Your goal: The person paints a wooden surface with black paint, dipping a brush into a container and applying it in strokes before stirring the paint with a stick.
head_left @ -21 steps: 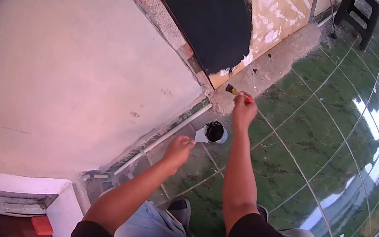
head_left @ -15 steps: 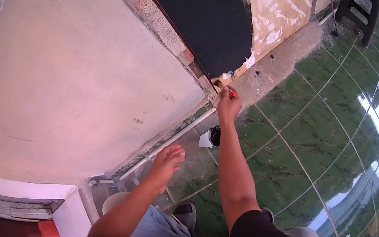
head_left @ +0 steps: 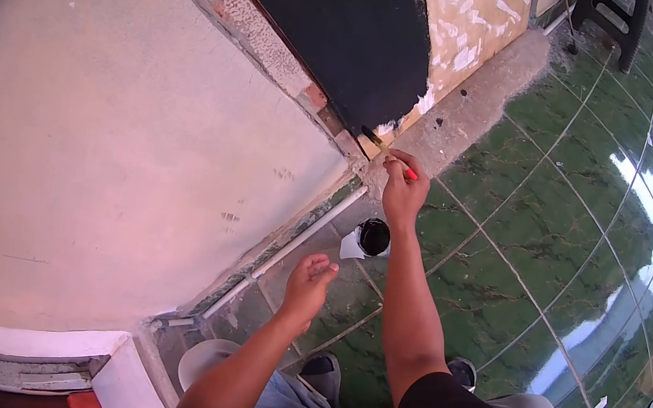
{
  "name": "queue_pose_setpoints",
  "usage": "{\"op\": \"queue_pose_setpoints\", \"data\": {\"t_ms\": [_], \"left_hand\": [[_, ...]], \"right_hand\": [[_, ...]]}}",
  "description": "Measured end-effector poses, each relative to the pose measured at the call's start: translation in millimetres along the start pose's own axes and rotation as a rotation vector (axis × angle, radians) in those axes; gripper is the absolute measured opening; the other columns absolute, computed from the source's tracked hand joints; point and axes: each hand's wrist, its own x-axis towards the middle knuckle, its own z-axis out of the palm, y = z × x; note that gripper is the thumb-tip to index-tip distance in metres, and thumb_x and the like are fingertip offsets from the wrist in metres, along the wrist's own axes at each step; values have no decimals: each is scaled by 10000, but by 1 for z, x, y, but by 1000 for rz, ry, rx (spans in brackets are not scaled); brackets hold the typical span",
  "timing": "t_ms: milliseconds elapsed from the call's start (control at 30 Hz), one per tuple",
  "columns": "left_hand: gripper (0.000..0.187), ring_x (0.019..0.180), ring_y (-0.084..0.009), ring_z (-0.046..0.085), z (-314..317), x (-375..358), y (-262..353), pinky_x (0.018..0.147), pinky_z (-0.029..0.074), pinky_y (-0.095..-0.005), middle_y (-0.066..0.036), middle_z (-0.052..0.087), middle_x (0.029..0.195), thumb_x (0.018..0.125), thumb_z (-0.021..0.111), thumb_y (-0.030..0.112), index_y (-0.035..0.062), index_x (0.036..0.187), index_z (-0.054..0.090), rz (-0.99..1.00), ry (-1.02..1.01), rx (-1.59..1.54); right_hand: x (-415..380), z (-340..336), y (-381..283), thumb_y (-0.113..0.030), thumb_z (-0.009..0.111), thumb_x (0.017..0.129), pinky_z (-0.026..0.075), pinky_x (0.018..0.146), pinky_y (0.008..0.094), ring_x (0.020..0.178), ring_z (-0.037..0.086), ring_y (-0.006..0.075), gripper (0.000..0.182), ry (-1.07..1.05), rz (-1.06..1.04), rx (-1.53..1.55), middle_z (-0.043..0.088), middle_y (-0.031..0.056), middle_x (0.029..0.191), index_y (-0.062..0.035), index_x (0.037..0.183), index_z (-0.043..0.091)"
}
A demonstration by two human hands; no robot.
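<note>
A paintbrush (head_left: 376, 141) with a red-tipped handle is in my right hand (head_left: 405, 195), held between thumb and fingers. Its dark bristles meet the lower corner of a wooden panel (head_left: 477, 36), where black paint (head_left: 337, 30) borders bare tan wood with white smears. Below that hand, a small pot of black paint (head_left: 375, 237) stands on the floor, a white flap at its side. My left hand (head_left: 306, 286) hovers left of the pot, fingers loosely bent and apart, with nothing in it.
A pale wall (head_left: 140, 140) fills the left side, with a white pipe (head_left: 309, 231) along its base. Green tiles (head_left: 497, 257) cover the floor to the right. A dark plastic stool (head_left: 619, 28) stands at the far right, and a red block (head_left: 87, 407) lies at lower left.
My right hand has drawn back slightly toward me, and the brush and more of the paint pot now show. My left hand has shifted right, closer to the pot.
</note>
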Motion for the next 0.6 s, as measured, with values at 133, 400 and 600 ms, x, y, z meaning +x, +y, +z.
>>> {"op": "queue_pose_setpoints", "data": {"t_ms": [133,400,600], "left_hand": [[453,1144,-160,581,0,1,0,927,427,-304,-80,640,1258,945,701,234,35,1319,544,-17,8,-7],[431,1146,-182,578,4,2,-3,1008,425,-306,-119,627,1228,946,700,190,-1,1301,548,-13,12,-18],[425,1147,-185,579,7,3,-1,1002,430,-308,-123,628,1222,946,703,194,-1,1294,557,-19,3,-4]], "right_hand": [[0,12,-8,-96,625,887,473,625,252,667,578,80,205,-52,-56,-52,671,52,728,35,996,739],[-2,12,-4,-95,630,869,486,644,263,662,604,111,206,-31,-33,-38,682,91,726,38,981,741],[-3,11,-12,-93,636,861,498,679,286,690,627,135,201,-84,-81,-102,690,101,739,23,984,745]]}}
